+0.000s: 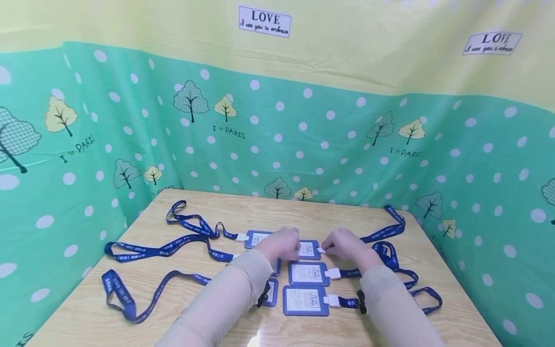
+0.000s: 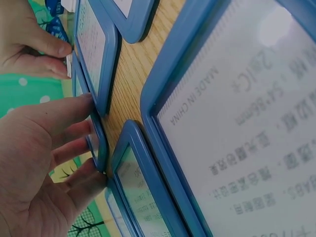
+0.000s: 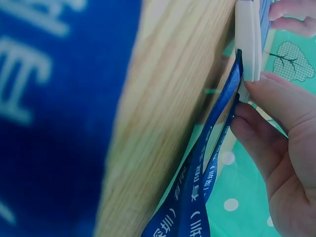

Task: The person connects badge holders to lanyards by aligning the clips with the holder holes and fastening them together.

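In the head view, my left hand [image 1: 284, 243] is at the left end of the farthest badge holder [image 1: 309, 249] in the right-hand column. In the left wrist view, its thumb and fingers [image 2: 74, 111] hold that blue-framed holder by its edges. My right hand [image 1: 343, 245] pinches the white clip [image 1: 321, 250] at the same holder's right end, where the blue lanyard [image 3: 197, 173] joins on. Nearer to me lie two more ID badge holders, a middle one [image 1: 309, 273] and a front one [image 1: 306, 300], flat with their clips to the right.
A left-hand column has a far badge holder [image 1: 256, 238] and a front one [image 1: 271, 293], partly covered by my left arm. Their lanyards [image 1: 162, 249] spread over the wooden table [image 1: 208, 332] to the left. More lanyards [image 1: 386, 255] lie at right. A patterned green curtain [image 1: 277, 144] hangs behind.
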Demonstrator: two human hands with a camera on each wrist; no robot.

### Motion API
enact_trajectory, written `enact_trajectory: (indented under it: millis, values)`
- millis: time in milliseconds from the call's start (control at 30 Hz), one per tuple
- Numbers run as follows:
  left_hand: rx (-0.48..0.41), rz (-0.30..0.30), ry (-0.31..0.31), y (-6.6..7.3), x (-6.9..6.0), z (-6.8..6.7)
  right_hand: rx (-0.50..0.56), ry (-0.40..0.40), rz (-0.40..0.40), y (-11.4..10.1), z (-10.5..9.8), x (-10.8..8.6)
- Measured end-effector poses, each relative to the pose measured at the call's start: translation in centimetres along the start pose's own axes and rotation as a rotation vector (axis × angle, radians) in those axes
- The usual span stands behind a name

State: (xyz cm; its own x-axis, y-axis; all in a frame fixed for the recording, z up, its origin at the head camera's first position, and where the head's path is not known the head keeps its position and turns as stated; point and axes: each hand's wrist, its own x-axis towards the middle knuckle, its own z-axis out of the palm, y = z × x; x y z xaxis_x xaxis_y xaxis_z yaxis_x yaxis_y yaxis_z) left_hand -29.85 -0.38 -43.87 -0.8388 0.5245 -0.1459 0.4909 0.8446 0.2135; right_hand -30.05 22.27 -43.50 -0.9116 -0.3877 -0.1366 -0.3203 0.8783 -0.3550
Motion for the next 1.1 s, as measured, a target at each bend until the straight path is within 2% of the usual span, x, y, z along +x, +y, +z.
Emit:
enact_trajectory:
  millis: [667,1100]
  values:
    - [0.002,0.004,0.004,-0.18,0.28,0.22,-0.058,0.008,0.018,-0.38,0.22,0.5]
    - [0.005,0.006,0.018,-0.24,0.33,0.38,-0.038,0.02,0.04,-0.36,0.49,0.51]
